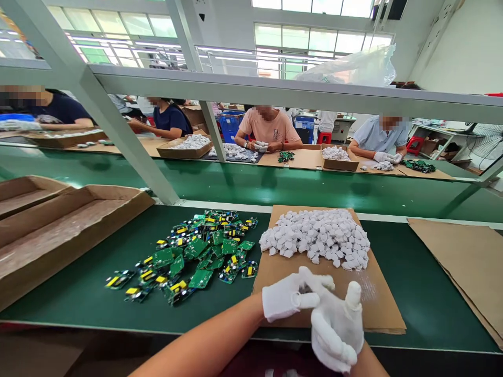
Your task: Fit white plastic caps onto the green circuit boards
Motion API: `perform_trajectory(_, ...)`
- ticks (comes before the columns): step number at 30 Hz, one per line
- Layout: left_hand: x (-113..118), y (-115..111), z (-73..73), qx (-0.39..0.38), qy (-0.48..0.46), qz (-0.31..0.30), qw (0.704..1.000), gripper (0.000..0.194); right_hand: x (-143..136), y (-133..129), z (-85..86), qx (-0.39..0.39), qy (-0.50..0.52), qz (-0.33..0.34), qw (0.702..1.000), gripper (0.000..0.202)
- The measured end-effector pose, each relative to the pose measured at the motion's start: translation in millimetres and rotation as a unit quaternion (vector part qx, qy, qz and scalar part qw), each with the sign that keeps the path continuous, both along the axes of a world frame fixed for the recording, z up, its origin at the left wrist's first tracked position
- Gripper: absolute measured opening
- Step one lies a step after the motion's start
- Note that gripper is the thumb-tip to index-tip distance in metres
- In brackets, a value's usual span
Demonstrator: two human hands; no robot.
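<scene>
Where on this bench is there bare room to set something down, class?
Bare bench top shows between the cardboard under the white pieces and the brown sheets, and between the open box and circuit boards. Crowded: both piles, and the cardboard's near part, partly overlapped by the left hand and right hand.

White pieces (314, 233) too small for detail, cardboard tray (78, 246) (left edge) only partly in view.

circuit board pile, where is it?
Head view, left of centre: the circuit boards lie on the green table, between the cardboard trays and the white pieces.
</scene>
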State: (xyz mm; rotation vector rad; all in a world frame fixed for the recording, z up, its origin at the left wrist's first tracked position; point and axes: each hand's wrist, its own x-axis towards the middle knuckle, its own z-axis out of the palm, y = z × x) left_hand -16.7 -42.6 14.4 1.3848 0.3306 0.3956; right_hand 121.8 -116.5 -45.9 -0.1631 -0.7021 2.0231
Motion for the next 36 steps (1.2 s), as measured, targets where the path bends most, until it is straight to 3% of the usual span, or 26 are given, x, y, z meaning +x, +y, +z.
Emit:
perform_trajectory(2,-14,4,1.1,0.0,0.001,0.047,0.999,0.063,24,1,16.5,-0.001,-0.093,-0.107,0.99,0.094)
perform_trajectory(3,-22,6,1.0,-0.004,0.012,0.088,0.996,0.06,36,2,22.3,-0.018,-0.177,-0.192,0.965,0.082)
perform_trajectory(4,-31,9,0.5,0.004,0.034,0.136,0.99,0.055,45,3,25.6,-0.026,-0.288,-0.257,0.922,0.07)
perform_trajectory(6,-45,14,-2.9,0.066,0.103,0.224,0.967,0.044,57,6,24.1,0.004,-0.522,-0.341,0.782,0.049)
perform_trajectory(9,-55,17,-13.3,0.209,0.2,0.261,0.921,0.033,55,14,7.9,0.151,-0.748,-0.329,0.556,0.037)
perform_trajectory(10,-54,16,-17.4,0.26,0.221,0.24,0.909,0.032,51,17,1.7,0.197,-0.782,-0.307,0.506,0.038)
perform_trajectory(12,-49,13,-25.0,0.357,0.259,0.174,0.881,0.042,44,23,-7.9,0.251,-0.811,-0.272,0.453,0.037)
perform_trajectory(14,-42,11,-30.8,0.432,0.305,0.109,0.842,0.057,41,28,-11.2,0.259,-0.81,-0.258,0.458,0.029)
perform_trajectory(16,-37,10,-34.3,0.456,0.334,0.087,0.82,0.053,41,31,-7.5,0.231,-0.78,-0.262,0.519,0.022)
perform_trajectory(17,-36,12,-35.4,0.442,0.331,0.099,0.828,0.045,41,33,-3.5,0.201,-0.753,-0.27,0.565,0.02)
perform_trajectory(18,-35,14,-35.9,0.403,0.311,0.118,0.853,0.036,42,34,1.5,0.16,-0.718,-0.281,0.616,0.019)
perform_trajectory(20,-32,21,-35.5,0.243,0.224,0.158,0.93,0.031,43,38,13.1,0.069,-0.634,-0.299,0.71,0.026)
perform_trajectory(21,-30,25,-34.6,0.136,0.162,0.172,0.962,0.034,43,42,19.0,0.031,-0.593,-0.308,0.743,0.031)
perform_trajectory(23,-24,33,-31.1,-0.066,0.037,0.182,0.98,0.039,41,53,30.1,-0.014,-0.53,-0.332,0.78,0.038)
perform_trajectory(25,-14,40,-25.4,-0.189,-0.049,0.191,0.962,0.046,37,69,38.9,-0.011,-0.485,-0.355,0.799,0.042)
perform_trajectory(28,2,48,-15.9,-0.272,-0.107,0.184,0.939,0.044,31,90,45.5,0.02,-0.459,-0.383,0.802,0.042)
perform_trajectory(31,11,54,-13.1,-0.305,-0.137,0.174,0.926,0.037,29,99,41.3,0.019,-0.47,-0.412,0.78,0.032)
perform_trajectory(36,8,61,-26.7,-0.333,-0.16,0.164,0.915,0.038,34,94,24.4,0.023,-0.488,-0.442,0.752,0.036)
